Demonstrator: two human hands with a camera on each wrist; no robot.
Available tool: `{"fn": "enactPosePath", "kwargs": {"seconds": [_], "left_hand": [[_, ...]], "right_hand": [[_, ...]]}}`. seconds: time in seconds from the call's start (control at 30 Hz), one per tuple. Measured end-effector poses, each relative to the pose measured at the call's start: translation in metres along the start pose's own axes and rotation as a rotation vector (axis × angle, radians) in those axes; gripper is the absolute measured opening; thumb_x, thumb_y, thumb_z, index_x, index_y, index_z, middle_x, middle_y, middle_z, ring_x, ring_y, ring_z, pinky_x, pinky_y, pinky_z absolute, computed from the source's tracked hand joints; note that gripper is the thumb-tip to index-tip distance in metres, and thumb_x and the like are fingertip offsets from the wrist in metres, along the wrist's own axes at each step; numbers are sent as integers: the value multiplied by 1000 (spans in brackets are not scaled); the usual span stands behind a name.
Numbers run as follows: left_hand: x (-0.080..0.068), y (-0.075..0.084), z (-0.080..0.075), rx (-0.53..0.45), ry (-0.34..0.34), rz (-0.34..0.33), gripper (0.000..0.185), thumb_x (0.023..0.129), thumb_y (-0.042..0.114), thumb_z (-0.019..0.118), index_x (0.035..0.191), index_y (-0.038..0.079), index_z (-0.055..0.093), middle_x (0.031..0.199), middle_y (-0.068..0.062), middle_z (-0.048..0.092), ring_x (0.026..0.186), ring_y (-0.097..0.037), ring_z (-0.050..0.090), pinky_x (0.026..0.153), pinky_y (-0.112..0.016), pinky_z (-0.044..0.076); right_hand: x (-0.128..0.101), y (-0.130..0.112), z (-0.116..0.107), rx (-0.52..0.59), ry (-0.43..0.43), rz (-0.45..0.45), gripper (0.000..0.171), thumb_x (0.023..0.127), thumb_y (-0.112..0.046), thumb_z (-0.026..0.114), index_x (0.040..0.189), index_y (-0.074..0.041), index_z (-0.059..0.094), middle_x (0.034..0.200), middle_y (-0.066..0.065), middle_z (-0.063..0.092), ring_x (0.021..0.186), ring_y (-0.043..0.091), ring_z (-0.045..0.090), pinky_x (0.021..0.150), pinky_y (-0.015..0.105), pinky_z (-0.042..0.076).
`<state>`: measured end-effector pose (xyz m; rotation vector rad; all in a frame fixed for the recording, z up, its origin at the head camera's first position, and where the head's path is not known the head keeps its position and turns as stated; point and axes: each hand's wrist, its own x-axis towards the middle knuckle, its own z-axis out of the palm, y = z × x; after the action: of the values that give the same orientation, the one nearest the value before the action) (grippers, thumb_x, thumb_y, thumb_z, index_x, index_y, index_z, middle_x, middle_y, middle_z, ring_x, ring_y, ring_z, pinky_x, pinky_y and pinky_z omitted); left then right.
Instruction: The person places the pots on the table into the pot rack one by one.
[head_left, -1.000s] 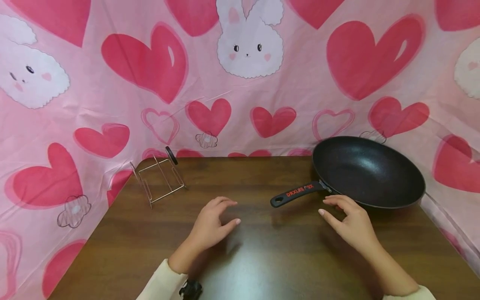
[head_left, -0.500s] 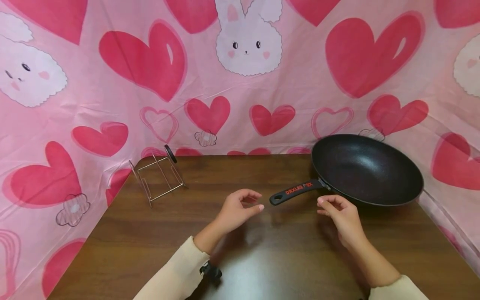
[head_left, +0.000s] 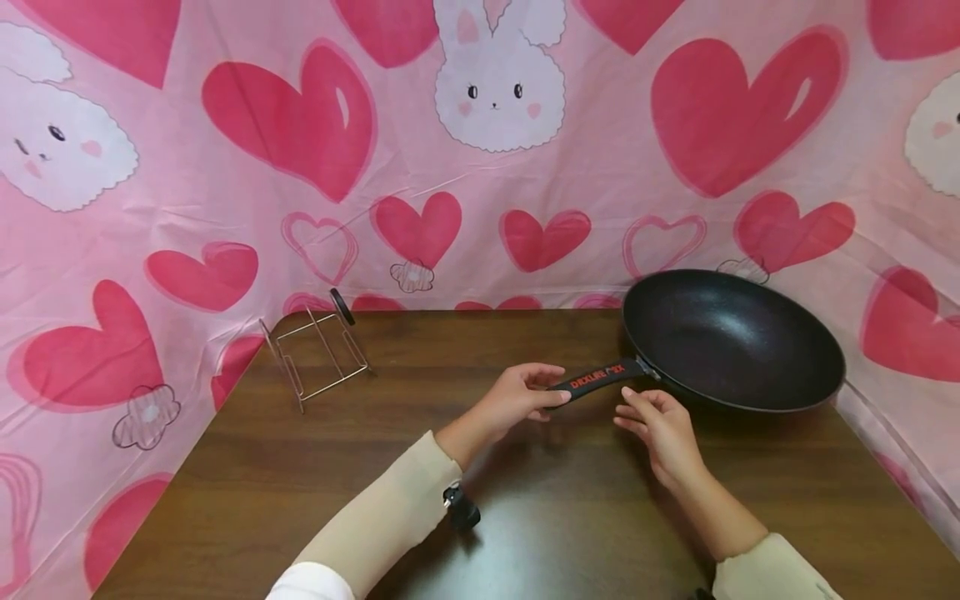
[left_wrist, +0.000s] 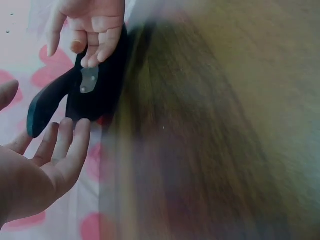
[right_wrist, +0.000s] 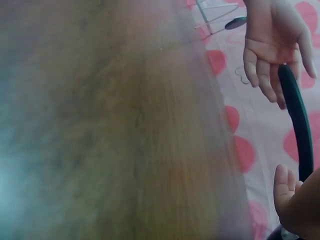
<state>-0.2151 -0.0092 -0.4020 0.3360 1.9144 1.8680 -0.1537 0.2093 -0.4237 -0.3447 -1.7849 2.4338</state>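
Observation:
A black wok (head_left: 735,342) stands at the right rear of the wooden table, its long handle (head_left: 596,381) with red lettering pointing left. My left hand (head_left: 513,398) is at the handle's free end, its thumb overlapping the tip in the head view. In the left wrist view the handle (left_wrist: 42,110) lies between thumb and spread fingers, a gap beside the thumb. My right hand (head_left: 666,429) is just below the handle's joint with the wok, fingers loosely bent and holding nothing. From the right wrist view, the left palm (right_wrist: 272,45) faces the handle's end, fingers loose.
A small wire rack (head_left: 318,358) with a black round disc on one corner stands at the table's left rear. Pink cloth (head_left: 480,183) printed with hearts and rabbits hangs behind the table (head_left: 420,350) and along its sides.
My left hand has moved right and slightly forward, up to the handle's end. My right hand has shifted a little left, toward the handle. Wok and rack have stayed in place.

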Motion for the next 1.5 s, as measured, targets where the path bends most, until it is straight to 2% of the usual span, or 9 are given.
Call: {"fn": "enactPosePath", "kwargs": {"seconds": [0.17,0.27,0.37,0.6,0.8,0.97,1.17,1.3,1.5], "left_hand": [[13,1,7,-52,-26,-24,42,89,7,71,129,1,61,119,-8,63,93,-17,63,74,-45,58],[16,-1,11,-80,-34,-47,38,90,7,70,127,3,63,114,-7,65,95,-23,65,66,-35,59],[17,-3,14,-116,-25,-78,31,91,7,69,122,6,67,106,-7,68,97,-29,67,60,-27,57],[11,-15,23,-191,-50,-101,31,89,1,70,119,4,68,100,-10,69,73,-15,68,52,-24,54],[4,-29,32,-260,-98,-129,32,88,-5,67,120,1,64,101,-8,67,73,-16,68,53,-26,56],[0,-41,38,-313,-178,-178,34,90,-7,64,122,1,60,96,-8,68,73,-17,68,55,-26,56],[-3,-46,41,-326,-308,-207,35,90,-11,59,124,-3,57,117,-24,65,78,-17,68,59,-28,57],[-5,-47,40,-328,-383,-202,33,91,-13,56,122,-1,56,114,-17,67,79,-17,68,58,-28,57],[-10,-52,39,-335,-448,-187,32,92,-14,54,117,5,52,105,-6,66,80,-16,67,55,-27,56]], "right_hand": [[11,4,4,149,-37,84,23,97,-16,61,101,-7,40,91,3,61,83,16,69,83,34,56],[15,7,5,227,-65,137,19,99,-18,58,106,-6,44,95,5,62,88,20,68,86,36,55],[18,11,5,255,-90,163,12,100,-19,57,103,-8,54,96,6,65,89,21,68,86,37,55],[17,14,0,292,-171,132,13,101,-13,54,92,-11,64,93,4,68,89,19,68,85,38,55],[16,17,-11,337,-222,128,17,100,-4,51,94,-10,66,92,3,68,88,17,67,85,36,55],[16,18,-19,353,-298,125,17,100,1,48,107,-7,61,99,6,69,91,16,65,87,32,53],[11,17,-27,365,-355,108,23,100,5,46,112,-8,61,106,8,69,99,16,65,89,30,52],[7,18,-30,395,-416,55,32,99,10,41,119,-9,57,112,11,68,106,19,65,90,32,52],[-1,20,-31,373,-446,19,39,97,15,42,130,-4,37,113,12,67,107,20,65,88,32,53]]}}
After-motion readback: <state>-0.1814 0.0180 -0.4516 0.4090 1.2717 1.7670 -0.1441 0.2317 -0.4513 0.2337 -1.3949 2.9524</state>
